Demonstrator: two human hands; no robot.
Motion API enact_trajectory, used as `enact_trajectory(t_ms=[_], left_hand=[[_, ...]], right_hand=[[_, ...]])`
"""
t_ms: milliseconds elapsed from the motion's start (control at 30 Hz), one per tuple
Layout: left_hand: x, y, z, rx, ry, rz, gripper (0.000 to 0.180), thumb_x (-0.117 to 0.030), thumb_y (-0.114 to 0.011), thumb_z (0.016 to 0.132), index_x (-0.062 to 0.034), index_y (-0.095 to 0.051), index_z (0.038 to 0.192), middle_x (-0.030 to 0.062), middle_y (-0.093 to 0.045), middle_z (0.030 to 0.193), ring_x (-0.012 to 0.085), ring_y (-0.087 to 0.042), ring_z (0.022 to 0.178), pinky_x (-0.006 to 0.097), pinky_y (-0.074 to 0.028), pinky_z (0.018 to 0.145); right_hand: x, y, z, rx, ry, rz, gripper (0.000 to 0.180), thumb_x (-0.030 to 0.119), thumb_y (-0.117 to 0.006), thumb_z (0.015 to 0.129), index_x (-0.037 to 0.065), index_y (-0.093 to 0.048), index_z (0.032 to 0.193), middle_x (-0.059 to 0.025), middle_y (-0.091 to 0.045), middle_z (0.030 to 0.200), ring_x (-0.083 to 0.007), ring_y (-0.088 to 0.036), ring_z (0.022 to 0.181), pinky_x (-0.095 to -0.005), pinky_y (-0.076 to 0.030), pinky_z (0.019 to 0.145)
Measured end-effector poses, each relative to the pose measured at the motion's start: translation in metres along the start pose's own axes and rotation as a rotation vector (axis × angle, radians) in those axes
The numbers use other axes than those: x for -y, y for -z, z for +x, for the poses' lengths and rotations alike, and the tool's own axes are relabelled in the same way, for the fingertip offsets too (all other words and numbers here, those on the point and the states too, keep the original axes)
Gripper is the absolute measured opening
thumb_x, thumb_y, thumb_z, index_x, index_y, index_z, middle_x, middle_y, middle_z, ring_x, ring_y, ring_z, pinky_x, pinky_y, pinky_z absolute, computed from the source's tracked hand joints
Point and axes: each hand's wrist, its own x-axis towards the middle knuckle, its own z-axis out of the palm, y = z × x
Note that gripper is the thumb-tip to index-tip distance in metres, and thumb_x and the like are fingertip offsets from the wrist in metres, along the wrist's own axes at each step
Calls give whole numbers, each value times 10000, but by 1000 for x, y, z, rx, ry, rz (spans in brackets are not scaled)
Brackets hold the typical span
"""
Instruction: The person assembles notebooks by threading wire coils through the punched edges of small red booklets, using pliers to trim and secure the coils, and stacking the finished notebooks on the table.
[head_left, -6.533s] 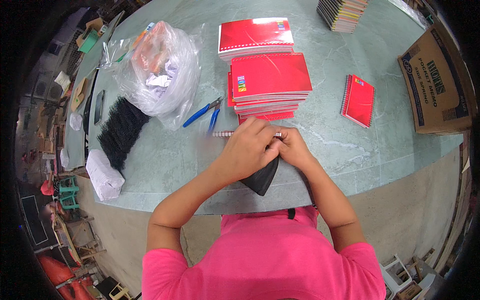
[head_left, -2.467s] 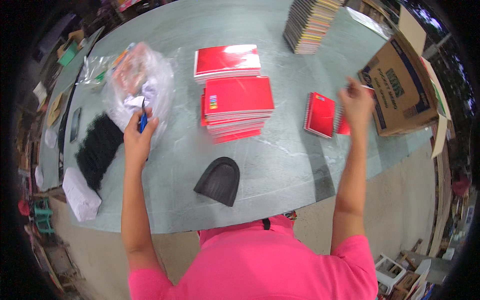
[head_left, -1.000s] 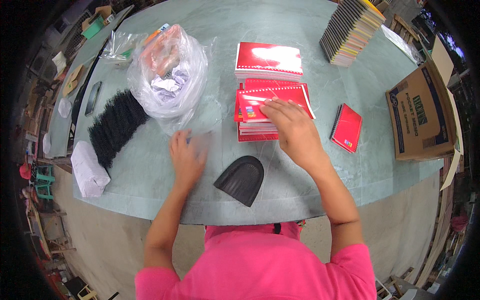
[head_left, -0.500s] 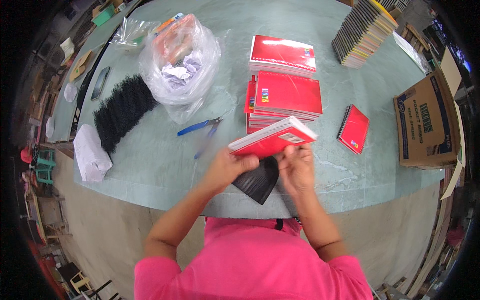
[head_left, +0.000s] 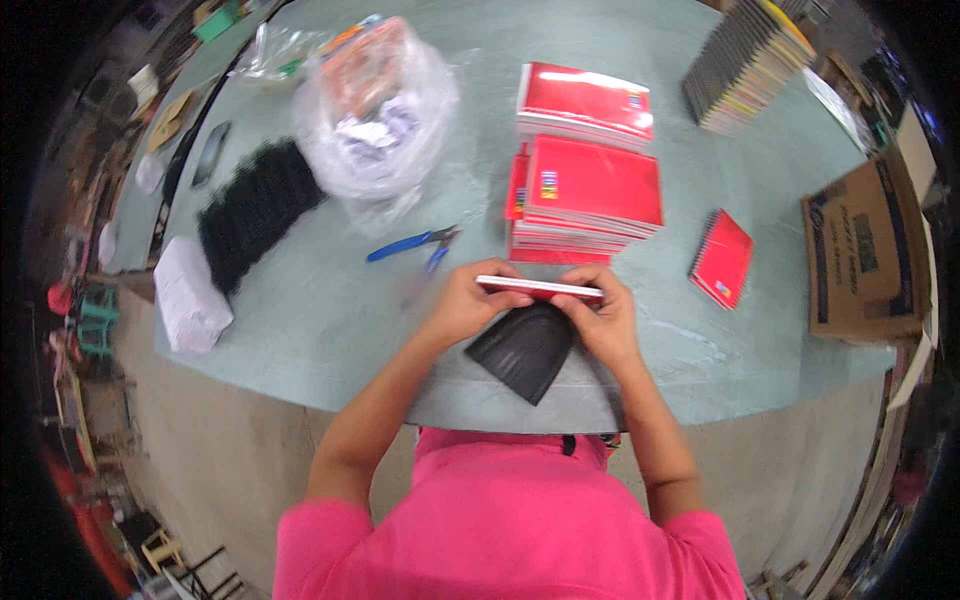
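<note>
Between my two hands a red notebook [head_left: 541,288] stands on edge, its white page edges facing up. My left hand [head_left: 474,302] grips its left end, thumb on the near cover. The other end is pinched by my right hand [head_left: 606,312]. Just below lies a dark, rounded flat piece [head_left: 527,355] on the table, near the front edge. Directly beyond my hands rise two stacks of red notebooks, the nearer stack [head_left: 595,185] and the farther stack [head_left: 588,100]. Blue-handled cutting pliers [head_left: 405,246] rest left of my hands.
A spiral-bound red notebook [head_left: 722,258] lies at right, near a cardboard box [head_left: 868,250]. Farther back stands a tall stack of spiral notebooks [head_left: 745,65]. On the left are black wire coils [head_left: 262,212], a white wrapped bundle [head_left: 190,295] and a plastic bag of crumpled paper [head_left: 375,120].
The notebook has turned from slanted, cover showing, to level and edge-up. My right hand has moved up from beneath it to grip its right end.
</note>
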Motion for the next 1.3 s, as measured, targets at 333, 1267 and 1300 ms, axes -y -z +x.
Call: enact_trajectory(t_ms=[333, 1267, 1300], left_hand=[[-56, 73, -33, 15, -78, 338, 309, -144, -678, 788, -41, -615, 1073, 68, -671, 922, 132, -616, 838, 280, -477, 786], [-40, 342, -12, -1036, 637, 944, 433, -337, -579, 796, 55, -647, 966, 257, -620, 1050, 352, -594, 1039, 409, -464, 877], [-35, 352, -15, -1047, 641, 864, 420, -317, -579, 785, 55, -648, 967, 257, -621, 1049, 347, -598, 1036, 402, -466, 872]], right_hand=[[42, -31, 16, 139, 475, -783, 156, 112, -665, 753, 81, -628, 901, -78, -608, 787, -253, -579, 752, -369, -398, 677], [42, -36, 11, 98, 541, -775, 114, 124, -659, 757, 85, -631, 860, -68, -575, 727, -253, -545, 688, -366, -369, 643], [43, -37, 12, 104, 546, -772, 114, 125, -659, 758, 85, -631, 862, -67, -574, 726, -253, -545, 687, -366, -370, 644]])
